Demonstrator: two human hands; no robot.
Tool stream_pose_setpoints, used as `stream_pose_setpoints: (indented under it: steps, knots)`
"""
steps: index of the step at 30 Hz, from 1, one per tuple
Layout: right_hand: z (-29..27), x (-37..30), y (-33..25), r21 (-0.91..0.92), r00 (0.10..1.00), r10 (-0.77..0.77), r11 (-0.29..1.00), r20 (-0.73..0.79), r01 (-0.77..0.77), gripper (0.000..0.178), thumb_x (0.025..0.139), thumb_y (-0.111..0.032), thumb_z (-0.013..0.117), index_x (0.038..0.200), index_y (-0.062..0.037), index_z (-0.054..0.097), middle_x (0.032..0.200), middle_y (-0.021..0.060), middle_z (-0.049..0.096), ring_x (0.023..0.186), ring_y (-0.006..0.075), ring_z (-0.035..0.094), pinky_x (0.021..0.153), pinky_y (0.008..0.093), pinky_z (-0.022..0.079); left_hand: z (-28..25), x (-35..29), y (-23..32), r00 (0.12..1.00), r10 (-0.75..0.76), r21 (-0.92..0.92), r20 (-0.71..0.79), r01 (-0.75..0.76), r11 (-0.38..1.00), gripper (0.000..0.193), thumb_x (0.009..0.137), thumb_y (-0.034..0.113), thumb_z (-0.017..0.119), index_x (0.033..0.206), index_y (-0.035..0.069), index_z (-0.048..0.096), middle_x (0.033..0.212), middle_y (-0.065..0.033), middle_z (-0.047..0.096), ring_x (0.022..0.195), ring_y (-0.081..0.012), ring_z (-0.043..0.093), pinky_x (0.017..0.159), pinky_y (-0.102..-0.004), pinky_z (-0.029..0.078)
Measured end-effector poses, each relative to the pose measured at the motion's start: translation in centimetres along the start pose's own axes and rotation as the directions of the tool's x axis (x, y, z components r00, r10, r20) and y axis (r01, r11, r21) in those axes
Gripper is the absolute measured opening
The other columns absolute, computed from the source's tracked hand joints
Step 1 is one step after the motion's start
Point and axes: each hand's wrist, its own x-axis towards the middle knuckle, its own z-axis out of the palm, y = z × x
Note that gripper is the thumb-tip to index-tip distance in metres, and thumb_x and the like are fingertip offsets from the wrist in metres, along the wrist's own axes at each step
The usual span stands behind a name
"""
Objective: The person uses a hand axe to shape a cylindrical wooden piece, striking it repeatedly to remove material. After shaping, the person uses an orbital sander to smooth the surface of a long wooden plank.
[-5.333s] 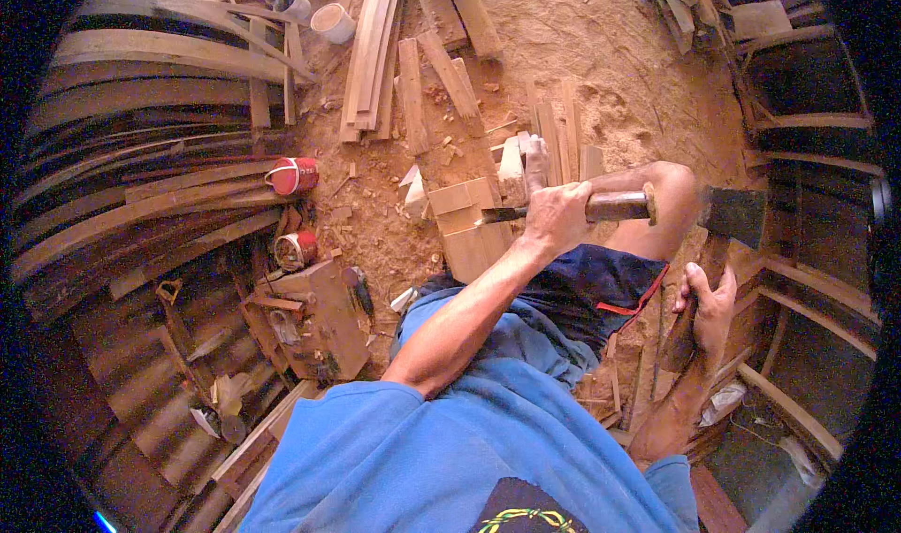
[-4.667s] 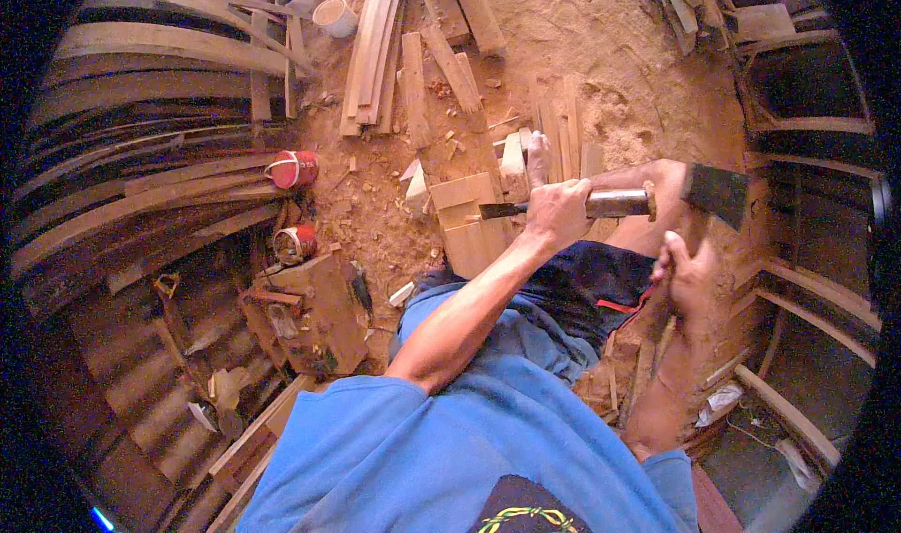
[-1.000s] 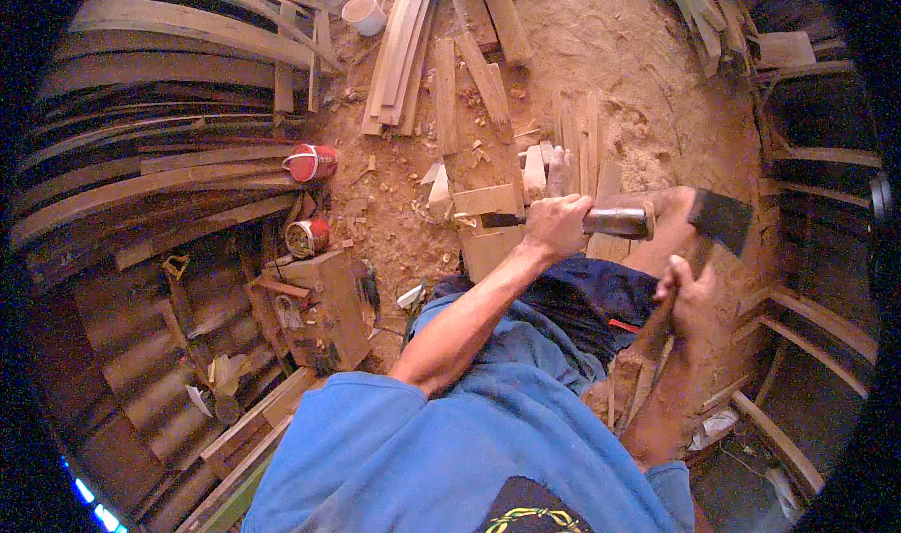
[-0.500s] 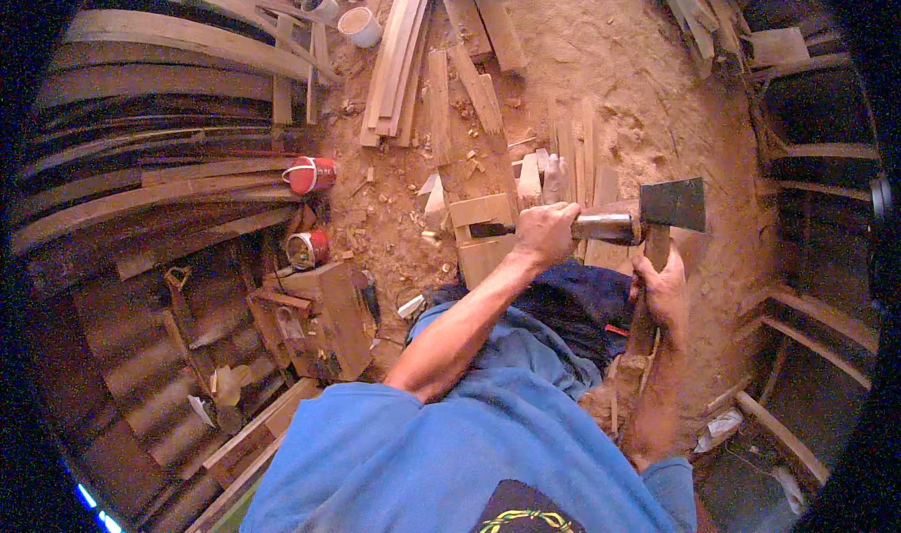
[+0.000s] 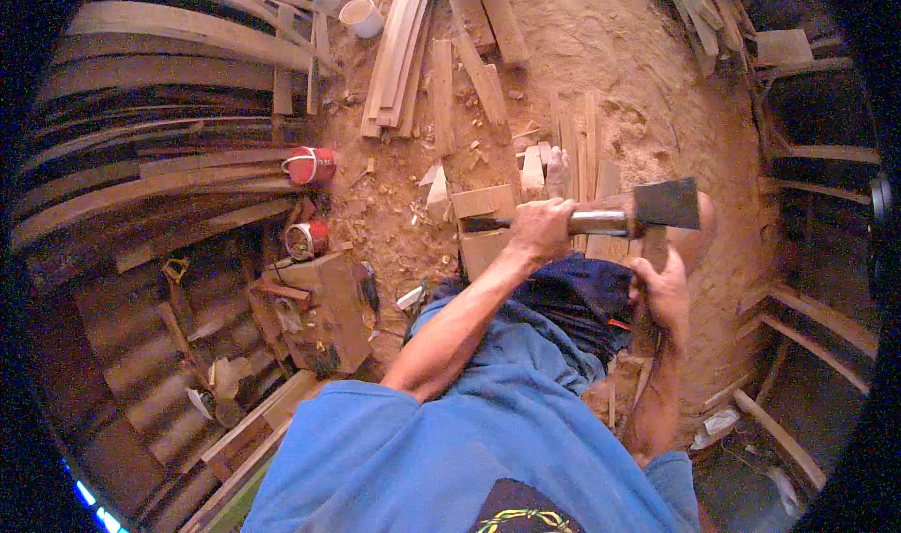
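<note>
My left hand (image 5: 542,230) is closed round a rod-like tool with a shiny metal cylinder (image 5: 599,221) on its right and a narrow dark end (image 5: 486,224) on its left. My right hand (image 5: 664,292) is wrapped round the wooden handle of a hatchet-like tool, whose broad dark blade (image 5: 668,204) stands at the cylinder's right end. Whether the two parts are joined or only touching, I cannot tell. Both are held over my lap. Just beyond, under the narrow end, is a pale wood block (image 5: 482,202). A bare foot (image 5: 557,171) shows beyond my left hand.
Long planks (image 5: 399,59) lie on the dusty, chip-strewn floor ahead. Curved timber (image 5: 188,31) is stacked at the left, near a red bucket (image 5: 311,165), a second red container (image 5: 307,240) and a wooden box (image 5: 324,312). More boards (image 5: 690,12) lie far right.
The broad blade and the metal cylinder have shifted slightly left. Both hands keep their grips, and the view has moved a little.
</note>
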Motion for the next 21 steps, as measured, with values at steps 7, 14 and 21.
stream_pose_setpoints:
  steps: [7,14,21]
  knots:
    - [-2.5,-1.5,-2.7,0.088,0.989,-0.011,0.996,-0.149,0.025,0.032,0.093,-0.021,0.069,0.11,-0.0018,0.049,0.069,0.0032,0.056,0.048,0.0127,0.053,0.044,0.0274,0.046,0.5,0.0,2.2,0.999,-0.002,-0.134,-0.052,-0.005,0.991,0.041,0.074,0.022,0.072,0.114,0.014,0.069,0.095,-0.012,0.071,0.087,-0.033,0.071,0.075,-0.0447,0.057]
    - [-1.3,-0.6,-1.9,-0.089,0.998,-0.029,0.996,-0.062,0.024,0.044,0.089,-0.027,0.073,0.119,-0.0013,0.054,0.076,0.0063,0.065,0.056,0.0184,0.061,0.055,0.0338,0.053,0.2,0.0,1.6,0.985,0.014,-0.141,-0.173,-0.039,0.989,0.021,0.076,0.018,0.066,0.096,0.01,0.065,0.083,-0.0109,0.068,0.079,-0.032,0.07,0.067,-0.0451,0.056]
    - [-0.1,0.2,-1.0,-0.221,0.986,-0.109,0.972,-0.129,0.078,0.034,0.091,-0.022,0.07,0.112,-0.003,0.052,0.07,0.0056,0.059,0.049,0.0155,0.056,0.046,0.03,0.048,0.6,-0.1,1.5,0.999,-0.037,-0.093,-0.027,0.035,0.995,0.029,0.079,0.021,0.066,0.106,0.013,0.069,0.092,-0.0125,0.071,0.084,-0.0331,0.071,0.071,-0.0459,0.057]
